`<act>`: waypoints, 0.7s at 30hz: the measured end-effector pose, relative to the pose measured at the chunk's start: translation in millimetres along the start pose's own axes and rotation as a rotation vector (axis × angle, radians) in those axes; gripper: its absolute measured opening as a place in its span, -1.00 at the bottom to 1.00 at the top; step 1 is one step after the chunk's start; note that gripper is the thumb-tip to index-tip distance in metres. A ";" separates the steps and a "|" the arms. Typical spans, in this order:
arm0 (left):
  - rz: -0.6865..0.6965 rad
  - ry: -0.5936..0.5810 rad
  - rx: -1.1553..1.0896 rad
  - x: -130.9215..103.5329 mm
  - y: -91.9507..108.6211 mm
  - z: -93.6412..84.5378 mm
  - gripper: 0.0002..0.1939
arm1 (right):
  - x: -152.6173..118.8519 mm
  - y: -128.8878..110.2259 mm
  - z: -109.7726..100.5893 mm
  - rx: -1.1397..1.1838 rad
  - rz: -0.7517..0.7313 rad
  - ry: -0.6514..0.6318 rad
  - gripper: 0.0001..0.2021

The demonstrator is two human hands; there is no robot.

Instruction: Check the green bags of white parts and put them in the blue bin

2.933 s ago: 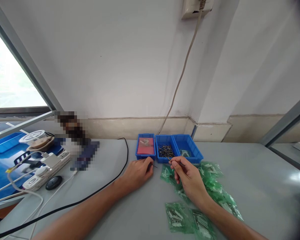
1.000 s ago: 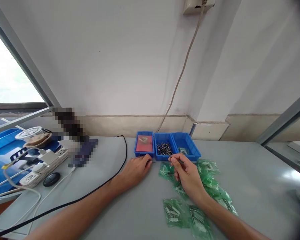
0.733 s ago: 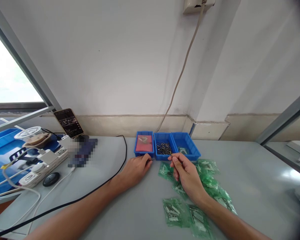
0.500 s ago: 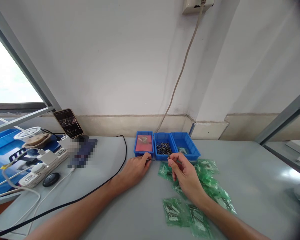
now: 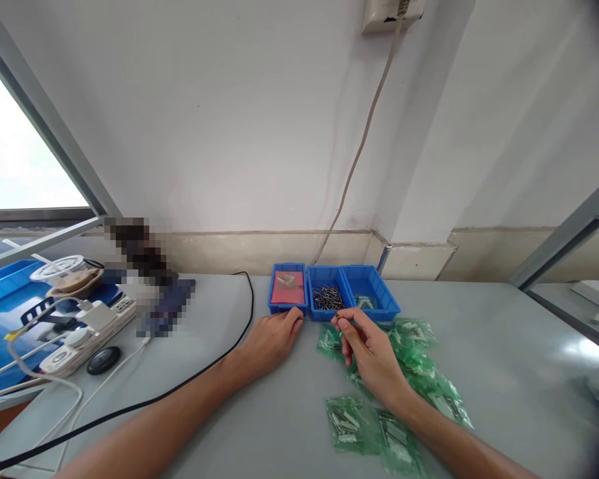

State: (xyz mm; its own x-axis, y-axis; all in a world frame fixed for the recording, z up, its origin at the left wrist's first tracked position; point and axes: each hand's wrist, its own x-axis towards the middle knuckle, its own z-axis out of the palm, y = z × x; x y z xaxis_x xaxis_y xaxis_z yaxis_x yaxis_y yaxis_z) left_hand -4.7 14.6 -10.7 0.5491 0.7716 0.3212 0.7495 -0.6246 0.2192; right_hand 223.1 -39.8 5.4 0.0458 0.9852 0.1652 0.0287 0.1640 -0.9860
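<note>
My left hand rests closed on the grey table, just in front of a blue bin with a red sheet and small clear bags inside; what its fingers hold, if anything, is hidden. My right hand is pinched at the front of the middle blue bin, on something too small to make out. Dark metal screws fill part of that middle bin. The right blue bin holds a small bag. Green bags of metal parts lie under and around my right wrist.
A black cable crosses the table beside my left forearm. At the left are a power strip, a black mouse-like object, white cables and a lidded cup. Metal frame bars stand at the right.
The fingers of my left hand have drawn in, and the small dark thing seen at their tips no longer shows. My right fingertips have shifted slightly.
</note>
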 end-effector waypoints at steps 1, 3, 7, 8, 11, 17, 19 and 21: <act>0.000 0.000 0.004 0.0 -0.2 0.5 -0.75 | 0.4 0.0 0.3 0.004 -0.002 0.007 -0.59; 0.001 -0.003 0.012 0.1 -0.1 1.1 -0.74 | 0.7 -0.4 0.5 0.002 0.002 0.011 -0.56; 0.001 -0.003 0.029 0.2 0.8 1.6 -0.75 | -0.1 -0.7 -1.0 -0.040 0.025 0.004 -0.60; 0.001 0.000 0.029 0.2 1.1 1.5 -0.76 | -0.4 -0.5 -1.5 -0.052 0.028 -0.002 -0.62; 0.002 0.004 0.014 0.6 2.1 0.0 -0.77 | -0.8 0.7 -2.4 -0.058 0.022 -0.012 -0.67; -0.006 -0.014 -0.012 1.4 4.8 -5.7 -0.79 | -0.3 2.0 -1.8 -0.056 -0.005 -0.007 -0.68; -0.008 -0.025 -0.013 1.3 5.3 -6.5 -0.80 | -0.3 1.5 -1.7 -0.054 -0.012 -0.003 -0.68; -0.012 -0.028 -0.014 1.1 5.5 -6.6 -0.81 | -0.4 0.8 -1.6 -0.044 -0.008 0.000 -0.67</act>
State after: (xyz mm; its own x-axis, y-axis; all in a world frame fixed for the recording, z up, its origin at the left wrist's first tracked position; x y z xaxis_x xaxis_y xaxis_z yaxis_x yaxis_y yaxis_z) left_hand -2.5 11.1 -3.1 0.5505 0.7818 0.2929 0.7508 -0.6170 0.2359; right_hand 224.7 -40.2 4.6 0.0453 0.9838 0.1733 0.0731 0.1697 -0.9828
